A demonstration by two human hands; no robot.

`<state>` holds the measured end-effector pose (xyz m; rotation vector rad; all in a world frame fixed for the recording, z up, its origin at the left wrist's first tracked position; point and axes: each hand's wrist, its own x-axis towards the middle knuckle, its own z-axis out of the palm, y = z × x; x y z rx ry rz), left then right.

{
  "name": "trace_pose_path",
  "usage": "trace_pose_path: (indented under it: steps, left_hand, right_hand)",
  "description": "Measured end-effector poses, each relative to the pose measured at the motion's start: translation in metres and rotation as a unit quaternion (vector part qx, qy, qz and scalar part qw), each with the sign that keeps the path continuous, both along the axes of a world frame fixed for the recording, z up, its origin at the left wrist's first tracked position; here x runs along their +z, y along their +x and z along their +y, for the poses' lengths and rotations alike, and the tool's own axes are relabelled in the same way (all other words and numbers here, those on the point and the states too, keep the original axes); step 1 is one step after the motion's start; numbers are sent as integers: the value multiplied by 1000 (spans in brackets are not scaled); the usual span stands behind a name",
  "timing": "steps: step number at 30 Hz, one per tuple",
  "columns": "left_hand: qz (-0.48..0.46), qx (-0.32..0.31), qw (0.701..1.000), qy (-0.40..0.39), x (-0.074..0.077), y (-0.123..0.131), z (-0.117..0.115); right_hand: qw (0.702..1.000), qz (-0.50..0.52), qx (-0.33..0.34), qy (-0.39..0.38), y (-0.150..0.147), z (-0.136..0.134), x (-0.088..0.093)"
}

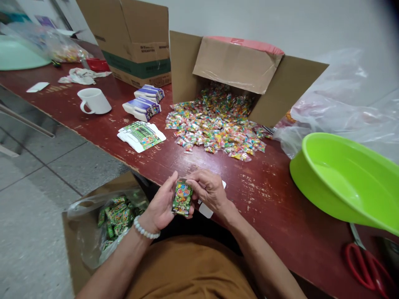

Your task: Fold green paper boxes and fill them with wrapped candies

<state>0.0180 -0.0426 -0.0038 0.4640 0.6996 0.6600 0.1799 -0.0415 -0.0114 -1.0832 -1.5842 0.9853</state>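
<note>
A small green printed candy box [182,197] stands upright in my left hand [162,205], whose fingers wrap round its sides. The fingertips of my right hand [209,190] pinch the top edge of the same box. Behind and below the right hand, a white flat carton piece [205,210] is partly hidden on the table edge. Flat green printed cartons [144,136] lie in a stack beyond my left hand. Past both hands, a heap of small clear packets of colourful candy [215,133] spills out of an open cardboard box [237,68].
Left of my lap, a carton lined with a plastic bag [89,245] holds several filled green boxes [118,216]. A white mug [95,101], purple cartons [143,107] and a closed-sided cardboard box [137,41] stand farther back. A lime basin [343,182] and red scissors [363,265] are at right.
</note>
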Motion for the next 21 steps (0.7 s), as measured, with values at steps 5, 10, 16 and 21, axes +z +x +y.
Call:
trace_pose_path:
  steps: [5,10,16,21]
  left_hand:
    - [26,57,998,19,3,3,-3]
    - [20,76,995,55,0,9,-5]
    - [15,73,997,19,2,5,-2]
    - [12,103,994,-47,0,5,3]
  right_hand:
    - [996,21,23,-87,2,1,-2]
    - [967,119,29,-223,-1,5,6]
    - [993,66,61,-81,1,1,6]
    - [986,-108,72,100,1,-11,-4]
